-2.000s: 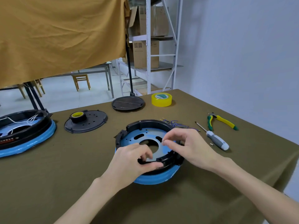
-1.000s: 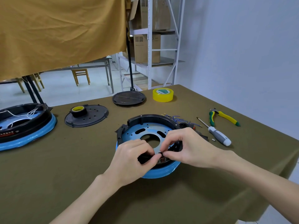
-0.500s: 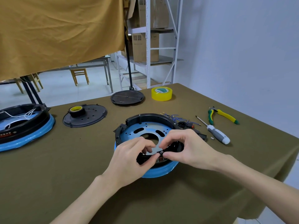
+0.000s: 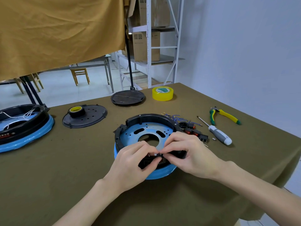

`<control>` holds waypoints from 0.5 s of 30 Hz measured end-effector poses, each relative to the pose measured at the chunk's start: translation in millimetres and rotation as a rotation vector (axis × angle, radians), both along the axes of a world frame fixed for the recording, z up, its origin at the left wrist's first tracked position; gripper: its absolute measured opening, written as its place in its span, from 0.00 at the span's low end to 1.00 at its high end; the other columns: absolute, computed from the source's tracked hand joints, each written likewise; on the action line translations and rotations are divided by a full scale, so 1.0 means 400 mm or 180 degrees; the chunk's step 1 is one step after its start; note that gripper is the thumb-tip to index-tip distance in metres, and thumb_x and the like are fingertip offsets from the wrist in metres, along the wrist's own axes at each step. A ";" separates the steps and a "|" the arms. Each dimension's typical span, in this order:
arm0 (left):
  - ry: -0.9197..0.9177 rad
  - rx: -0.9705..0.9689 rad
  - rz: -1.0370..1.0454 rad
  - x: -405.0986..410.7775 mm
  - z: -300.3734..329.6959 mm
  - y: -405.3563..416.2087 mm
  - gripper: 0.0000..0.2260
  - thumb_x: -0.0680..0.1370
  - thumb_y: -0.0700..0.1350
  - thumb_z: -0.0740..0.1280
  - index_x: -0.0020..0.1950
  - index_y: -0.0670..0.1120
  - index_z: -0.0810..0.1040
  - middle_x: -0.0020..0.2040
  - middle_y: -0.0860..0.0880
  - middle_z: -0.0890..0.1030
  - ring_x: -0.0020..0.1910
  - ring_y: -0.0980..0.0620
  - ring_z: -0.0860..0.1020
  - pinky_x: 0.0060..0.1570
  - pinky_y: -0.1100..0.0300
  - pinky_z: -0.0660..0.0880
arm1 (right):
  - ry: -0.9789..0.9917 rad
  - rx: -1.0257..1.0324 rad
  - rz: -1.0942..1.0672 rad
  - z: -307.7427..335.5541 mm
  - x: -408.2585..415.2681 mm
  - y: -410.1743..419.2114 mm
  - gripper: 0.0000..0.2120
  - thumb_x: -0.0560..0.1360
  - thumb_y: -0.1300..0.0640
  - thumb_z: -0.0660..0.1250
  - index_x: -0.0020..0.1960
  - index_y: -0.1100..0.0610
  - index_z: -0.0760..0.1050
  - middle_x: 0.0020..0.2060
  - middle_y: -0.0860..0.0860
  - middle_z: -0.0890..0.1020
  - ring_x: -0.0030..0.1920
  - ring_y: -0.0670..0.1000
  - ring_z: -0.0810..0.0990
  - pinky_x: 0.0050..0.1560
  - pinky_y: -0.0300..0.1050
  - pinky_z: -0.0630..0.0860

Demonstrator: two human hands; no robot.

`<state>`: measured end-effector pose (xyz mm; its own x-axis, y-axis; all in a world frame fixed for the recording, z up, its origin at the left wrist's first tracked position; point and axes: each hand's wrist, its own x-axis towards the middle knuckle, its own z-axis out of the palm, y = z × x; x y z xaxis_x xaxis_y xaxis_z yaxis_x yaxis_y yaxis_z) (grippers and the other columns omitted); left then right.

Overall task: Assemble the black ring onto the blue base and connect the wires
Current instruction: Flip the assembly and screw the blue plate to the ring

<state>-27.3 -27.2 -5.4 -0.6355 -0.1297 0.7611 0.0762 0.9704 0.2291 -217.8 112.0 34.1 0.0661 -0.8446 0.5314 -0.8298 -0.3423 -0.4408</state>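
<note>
Left hand (image 4: 130,162) and right hand (image 4: 190,155) meet at the near rim of the black ring (image 4: 146,118), both forearms entering from the lower edge and converging toward the centre. Left hand: fingers curled, thumb and forefinger pinching the near wall of the ring. Right hand: fingers likewise curled, fingertips closed on a small black part at the same spot on the ring's rim, just touching the left fingertips; what that part is cannot be told. The black ring sits on the blue base (image 4: 159,172), whose perforated blue plate shows inside the ring; the assembly rests on the olive-covered table (image 4: 73,168), near its middle. Just beyond the ring's right side lie loose blue wires (image 4: 176,117) and small black-and-red connectors (image 4: 192,130). Farther right: a screwdriver (image 4: 218,134) and yellow-green pliers (image 4: 224,115), side by side. At the far edge: a yellow tape roll (image 4: 162,93) and a dark round plate (image 4: 127,97). To the left: a black disc (image 4: 88,119) bearing a small tape roll (image 4: 76,110), and a second ring-and-base unit (image 4: 24,128) at the left border.
</note>
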 end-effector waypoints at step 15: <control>-0.0204 -0.0463 0.0050 -0.006 -0.003 -0.004 0.07 0.81 0.48 0.72 0.57 0.46 0.85 0.48 0.52 0.84 0.44 0.55 0.80 0.45 0.59 0.79 | 0.0669 0.0081 -0.0559 -0.056 -0.030 0.015 0.21 0.75 0.43 0.74 0.64 0.48 0.77 0.68 0.43 0.75 0.78 0.45 0.62 0.79 0.43 0.56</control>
